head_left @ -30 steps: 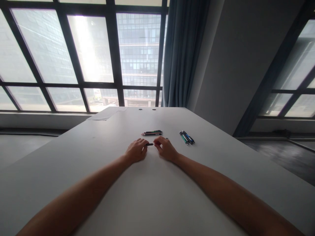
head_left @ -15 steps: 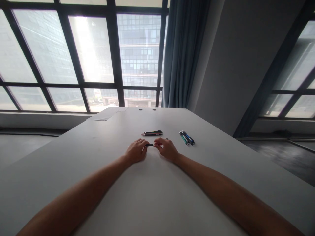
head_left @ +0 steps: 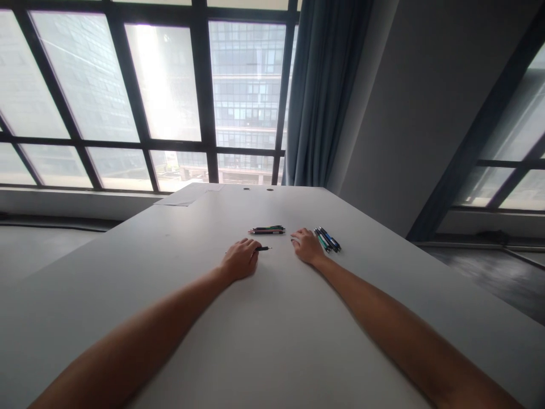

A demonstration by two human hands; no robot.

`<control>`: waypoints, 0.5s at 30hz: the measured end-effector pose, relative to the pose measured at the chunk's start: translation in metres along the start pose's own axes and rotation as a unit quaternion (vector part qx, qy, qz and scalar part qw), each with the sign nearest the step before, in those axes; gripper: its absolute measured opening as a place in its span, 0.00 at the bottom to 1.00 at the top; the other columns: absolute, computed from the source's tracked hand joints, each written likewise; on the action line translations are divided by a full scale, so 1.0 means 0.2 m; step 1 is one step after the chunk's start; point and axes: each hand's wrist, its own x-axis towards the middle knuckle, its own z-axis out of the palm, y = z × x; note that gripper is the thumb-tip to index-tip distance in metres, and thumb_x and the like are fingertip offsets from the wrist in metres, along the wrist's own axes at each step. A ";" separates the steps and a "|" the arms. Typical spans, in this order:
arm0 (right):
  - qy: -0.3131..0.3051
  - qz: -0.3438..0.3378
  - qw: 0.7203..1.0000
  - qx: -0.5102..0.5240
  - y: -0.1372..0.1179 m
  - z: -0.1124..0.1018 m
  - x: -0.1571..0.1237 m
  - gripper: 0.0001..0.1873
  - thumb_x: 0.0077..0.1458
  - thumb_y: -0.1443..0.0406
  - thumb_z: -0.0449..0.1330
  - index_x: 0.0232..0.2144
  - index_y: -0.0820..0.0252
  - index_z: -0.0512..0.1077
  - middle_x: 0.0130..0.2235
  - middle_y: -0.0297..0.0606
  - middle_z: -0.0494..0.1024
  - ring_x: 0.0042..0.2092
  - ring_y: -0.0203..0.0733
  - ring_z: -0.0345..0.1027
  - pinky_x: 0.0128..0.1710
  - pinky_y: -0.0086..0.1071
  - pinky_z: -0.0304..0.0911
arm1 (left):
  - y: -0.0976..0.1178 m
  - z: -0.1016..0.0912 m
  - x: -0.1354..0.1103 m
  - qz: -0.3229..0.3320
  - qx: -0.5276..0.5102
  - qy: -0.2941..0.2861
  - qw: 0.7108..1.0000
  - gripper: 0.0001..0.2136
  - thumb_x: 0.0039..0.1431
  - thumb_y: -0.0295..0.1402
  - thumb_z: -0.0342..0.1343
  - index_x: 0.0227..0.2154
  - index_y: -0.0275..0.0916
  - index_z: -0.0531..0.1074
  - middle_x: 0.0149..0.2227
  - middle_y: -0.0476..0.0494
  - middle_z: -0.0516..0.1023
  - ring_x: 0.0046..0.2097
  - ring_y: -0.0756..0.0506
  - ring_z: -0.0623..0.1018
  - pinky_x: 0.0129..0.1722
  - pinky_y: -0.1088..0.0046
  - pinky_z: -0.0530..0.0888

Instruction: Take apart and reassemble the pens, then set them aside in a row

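Note:
My left hand [head_left: 239,260] rests on the white table [head_left: 264,318] with its fingers closed on a dark pen [head_left: 263,249] whose tip sticks out to the right. My right hand [head_left: 306,245] lies further right, fingers curled down on the table, right beside a small group of blue and green pens [head_left: 327,240]. I cannot make out whether it holds anything. A second group of pens [head_left: 267,230], red, green and black, lies just beyond both hands.
A sheet of paper [head_left: 179,199] lies at the table's far left corner, near two round cable holes [head_left: 258,188]. Large windows and a blue curtain [head_left: 317,91] stand behind the table. The table's right edge runs diagonally next to a grey wall.
My right hand has let go of the dark pen and moved right, next to the blue and green pens. My left hand still holds the pen.

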 end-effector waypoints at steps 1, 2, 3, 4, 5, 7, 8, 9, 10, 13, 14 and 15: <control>-0.016 0.007 1.000 0.002 0.00 0.00 0.01 0.14 0.58 0.66 0.54 0.43 0.60 0.77 0.48 0.44 0.74 0.50 0.46 0.64 0.50 0.35 0.56 | 0.00 0.00 0.00 -0.001 0.000 0.000 1.000 0.11 0.60 0.29 0.46 0.43 0.39 0.70 0.40 0.41 0.76 0.44 0.41 0.74 0.43 0.63 0.72; -0.028 0.016 0.999 0.005 0.01 0.01 0.01 0.13 0.58 0.66 0.54 0.41 0.59 0.78 0.47 0.43 0.74 0.49 0.45 0.65 0.50 0.34 0.57 | 0.01 -0.01 0.00 -0.003 0.000 -0.001 1.000 0.11 0.60 0.29 0.46 0.43 0.39 0.70 0.40 0.41 0.76 0.44 0.41 0.74 0.43 0.62 0.72; -0.036 0.023 0.999 0.010 0.01 0.01 0.02 0.13 0.58 0.66 0.54 0.39 0.58 0.78 0.45 0.43 0.75 0.49 0.45 0.65 0.49 0.33 0.57 | 0.01 -0.01 0.00 -0.005 0.001 -0.002 1.000 0.11 0.61 0.29 0.46 0.43 0.39 0.70 0.40 0.41 0.76 0.44 0.41 0.74 0.43 0.63 0.72; -0.039 0.027 0.999 0.014 0.01 0.01 0.02 0.12 0.58 0.66 0.54 0.37 0.58 0.78 0.44 0.42 0.75 0.48 0.44 0.66 0.49 0.33 0.57 | 0.01 -0.01 0.00 -0.008 0.002 -0.004 1.000 0.11 0.61 0.29 0.45 0.43 0.39 0.70 0.40 0.41 0.76 0.44 0.41 0.74 0.43 0.63 0.72; -0.038 0.027 0.999 0.017 0.01 0.01 0.03 0.11 0.58 0.66 0.55 0.36 0.58 0.78 0.44 0.42 0.76 0.48 0.44 0.66 0.48 0.32 0.57 | 0.02 -0.02 0.00 -0.012 0.004 -0.007 1.000 0.11 0.61 0.29 0.45 0.43 0.39 0.70 0.40 0.41 0.76 0.44 0.42 0.75 0.43 0.63 0.73; -0.025 0.016 0.999 0.031 0.01 0.01 0.02 0.10 0.57 0.67 0.56 0.34 0.60 0.78 0.42 0.42 0.76 0.47 0.43 0.67 0.48 0.31 0.58 | 0.02 -0.02 0.00 -0.019 0.009 -0.012 1.000 0.11 0.61 0.29 0.45 0.43 0.39 0.70 0.40 0.41 0.76 0.44 0.42 0.75 0.42 0.64 0.73; -0.015 0.004 0.999 0.047 -0.01 0.01 0.01 0.09 0.57 0.68 0.56 0.34 0.61 0.77 0.41 0.42 0.77 0.46 0.42 0.68 0.48 0.31 0.58 | 0.02 -0.02 0.00 -0.023 0.012 -0.013 1.000 0.11 0.61 0.29 0.45 0.43 0.40 0.70 0.39 0.40 0.76 0.43 0.42 0.75 0.42 0.64 0.73; -0.003 -0.013 0.998 0.069 -0.03 0.01 0.00 0.09 0.57 0.69 0.55 0.34 0.61 0.77 0.40 0.42 0.77 0.44 0.41 0.68 0.47 0.31 0.59 | 0.01 -0.02 0.00 -0.028 0.015 -0.014 0.999 0.11 0.61 0.30 0.45 0.43 0.40 0.70 0.39 0.40 0.76 0.43 0.42 0.75 0.42 0.64 0.73; 0.011 -0.035 0.995 0.097 -0.06 0.00 -0.02 0.09 0.57 0.69 0.55 0.35 0.62 0.76 0.40 0.42 0.77 0.43 0.40 0.69 0.47 0.30 0.60 | 0.01 -0.01 0.00 -0.031 0.017 -0.014 0.999 0.11 0.61 0.30 0.46 0.43 0.40 0.70 0.39 0.40 0.76 0.43 0.42 0.75 0.41 0.64 0.73; 0.046 -0.105 0.978 0.174 -0.17 0.00 -0.08 0.09 0.57 0.70 0.55 0.36 0.60 0.75 0.38 0.40 0.79 0.40 0.40 0.71 0.44 0.31 0.63 | 0.00 0.00 0.00 -0.029 0.018 -0.006 0.999 0.11 0.60 0.30 0.46 0.42 0.40 0.70 0.39 0.41 0.76 0.42 0.42 0.75 0.41 0.64 0.72; 0.055 -0.121 0.973 0.190 -0.21 0.00 -0.10 0.08 0.56 0.70 0.55 0.36 0.60 0.75 0.37 0.40 0.79 0.39 0.41 0.71 0.43 0.32 0.64 | -0.01 0.01 0.00 -0.026 0.016 -0.002 1.000 0.11 0.60 0.30 0.46 0.42 0.40 0.70 0.38 0.41 0.76 0.42 0.42 0.75 0.41 0.64 0.72; 0.065 -0.133 0.969 0.200 -0.25 0.00 -0.11 0.08 0.56 0.70 0.56 0.36 0.60 0.74 0.37 0.40 0.79 0.38 0.41 0.71 0.42 0.33 0.65 | -0.01 0.01 0.00 -0.025 0.014 0.001 1.000 0.11 0.60 0.30 0.46 0.42 0.40 0.70 0.38 0.41 0.76 0.42 0.41 0.75 0.41 0.64 0.72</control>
